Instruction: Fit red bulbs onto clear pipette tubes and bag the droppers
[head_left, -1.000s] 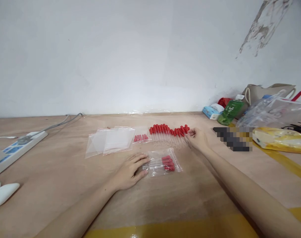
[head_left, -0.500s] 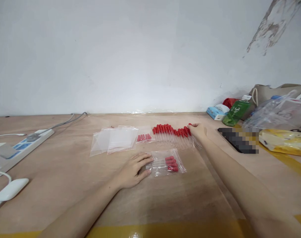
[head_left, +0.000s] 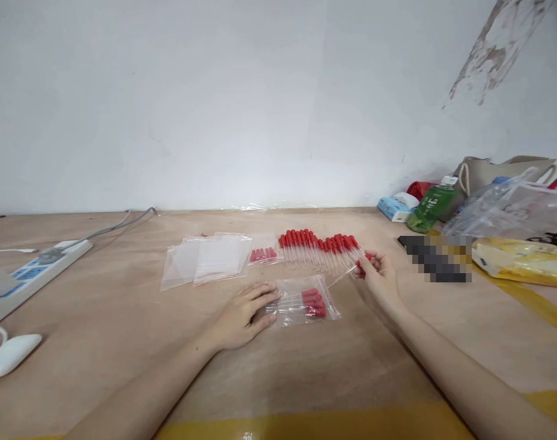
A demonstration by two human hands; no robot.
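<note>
A clear zip bag (head_left: 290, 315) lies on the table with several red-bulbed droppers (head_left: 313, 302) inside, bulbs toward its right end. My left hand (head_left: 248, 315) rests at the bag's left end, fingers stretched and thumb apart, fingertips touching the plastic. Between the fingers and thumb of my right hand (head_left: 378, 276) is the red bulb of a single dropper (head_left: 345, 276). Its thin clear stem slants down and left, close to the bag's upper right corner. Just behind lies a row of loose droppers (head_left: 322, 247) with bulbs pointing away from me.
Flat empty zip bags (head_left: 221, 256) overlap at left of the row, beside another bag (head_left: 264, 253) holding red bulbs. A power strip (head_left: 40, 272) and cables sit far left. To the right are a blurred dark phone-like slab (head_left: 432, 260), a green bottle (head_left: 432, 205) and a yellow packet (head_left: 521, 260).
My right hand has drawn one dropper out of the row's right end and brought it toward me, its stem now angled at the bag. The left hand stays on the bag.
</note>
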